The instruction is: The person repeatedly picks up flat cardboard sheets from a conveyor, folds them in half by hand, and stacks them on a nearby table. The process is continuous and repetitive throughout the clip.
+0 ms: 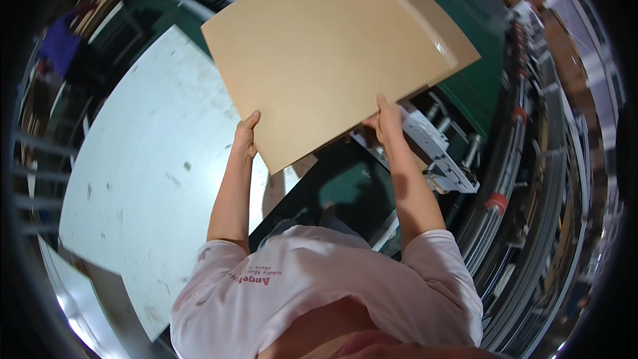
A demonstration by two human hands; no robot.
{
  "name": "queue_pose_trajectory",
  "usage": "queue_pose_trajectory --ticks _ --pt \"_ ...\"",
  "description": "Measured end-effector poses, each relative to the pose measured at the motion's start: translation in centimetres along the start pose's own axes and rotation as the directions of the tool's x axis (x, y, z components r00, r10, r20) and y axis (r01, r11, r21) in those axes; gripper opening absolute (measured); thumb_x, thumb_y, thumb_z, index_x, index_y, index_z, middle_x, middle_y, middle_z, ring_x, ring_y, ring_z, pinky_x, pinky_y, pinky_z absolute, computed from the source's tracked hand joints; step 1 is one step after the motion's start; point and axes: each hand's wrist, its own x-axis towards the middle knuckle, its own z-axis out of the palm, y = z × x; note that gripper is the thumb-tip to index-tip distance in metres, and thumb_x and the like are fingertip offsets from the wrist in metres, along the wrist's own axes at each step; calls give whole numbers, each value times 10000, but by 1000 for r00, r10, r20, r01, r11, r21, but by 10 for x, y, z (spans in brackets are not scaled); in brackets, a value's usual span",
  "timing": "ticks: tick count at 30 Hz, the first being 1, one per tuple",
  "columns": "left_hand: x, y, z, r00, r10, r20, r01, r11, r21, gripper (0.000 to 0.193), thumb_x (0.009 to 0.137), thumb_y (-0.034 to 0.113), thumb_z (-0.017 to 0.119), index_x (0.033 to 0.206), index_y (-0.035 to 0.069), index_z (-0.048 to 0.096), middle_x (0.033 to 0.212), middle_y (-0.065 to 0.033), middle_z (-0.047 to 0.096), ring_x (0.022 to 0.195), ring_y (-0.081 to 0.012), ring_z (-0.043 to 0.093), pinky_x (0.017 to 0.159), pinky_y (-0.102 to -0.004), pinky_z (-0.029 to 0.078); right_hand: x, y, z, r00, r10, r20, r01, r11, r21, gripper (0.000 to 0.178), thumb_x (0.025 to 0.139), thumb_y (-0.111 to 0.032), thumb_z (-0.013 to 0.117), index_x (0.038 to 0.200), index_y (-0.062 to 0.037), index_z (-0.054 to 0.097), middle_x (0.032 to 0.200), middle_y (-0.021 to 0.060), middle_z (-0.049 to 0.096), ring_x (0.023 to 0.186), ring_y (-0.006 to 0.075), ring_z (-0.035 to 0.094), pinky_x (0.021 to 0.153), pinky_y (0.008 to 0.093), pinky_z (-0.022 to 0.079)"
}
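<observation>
head view: cardboard sheet (319, 60) near white tabletop (143, 159), green floor (355, 189)

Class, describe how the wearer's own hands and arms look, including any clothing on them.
The left hand and right hand are ungloved. Both forearms are bare, with no cables visible. Short, loose white sleeves belong to a shirt with reddish lettering.

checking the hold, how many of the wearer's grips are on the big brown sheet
2: the left grip on the left edge of the brown sheet, the right grip on its lower-right edge. Both show, each partly tucked underneath.
</observation>
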Motion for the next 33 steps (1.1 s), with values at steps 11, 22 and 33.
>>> queue_pose_trajectory --ticks 11,22,33 --pt "-253 14 -313 851 135 -508 -92 990 109 482 854 165 704 1262 -18 524 1131 -130 650 956 -262 657 824 -403 559 -71 275 68 880 354 317 -469 756 457 304 989 -145 486 1273 -35 497 1269 119 585 1165 265 571 970 435 492" --pt "-253 -34 -248 876 476 -73 144 -115 983 722 679 294 756 1316 60 508 1440 -204 399 1362 -397 319 1135 -508 241 -216 374 173 -35 897 440 -729 278 -625 232 920 -192 629 1116 -67 612 1016 142 672 927 297 666 846 456 548" --pt "-198 -78 -187 909 400 -118 289 -399 870 972 666 522 753 1391 -6 379 1498 -229 273 1417 -440 162 1126 -639 107 -49 312 202 440 7 898 885 -171 -433 648 830 -372 631 1371 -55 469 1500 238 305 1407 435 218 1145 580 124"
